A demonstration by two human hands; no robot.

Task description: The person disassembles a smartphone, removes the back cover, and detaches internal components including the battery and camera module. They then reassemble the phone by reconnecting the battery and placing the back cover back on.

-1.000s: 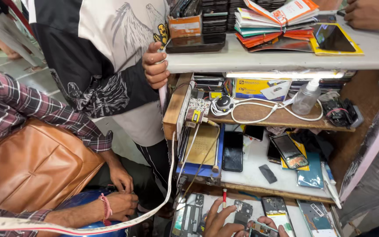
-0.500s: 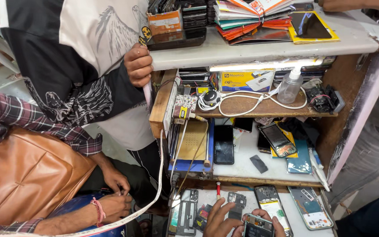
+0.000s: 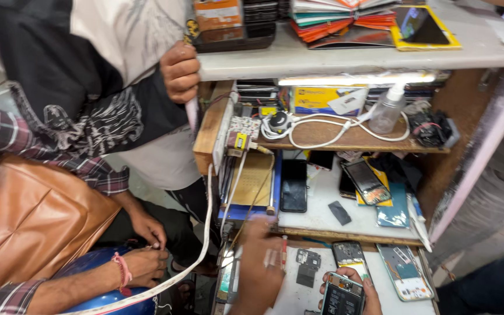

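So on the top shelf there's a tablet (image 3: 420,26) with a dark screen lying flat in a yellow case, next to an orange-and-white box (image 3: 218,13) on the left. The shelf below has a yellow and blue carton (image 3: 320,100) lying on its side. Lower down, a black phone (image 3: 293,185) lies screen-up, dark, and a cracked-looking phone (image 3: 366,181) sits tilted nearby. At the bottom, the right hand (image 3: 364,290) holds an opened phone (image 3: 342,296), with a white-framed screen panel (image 3: 403,272) just beside it.
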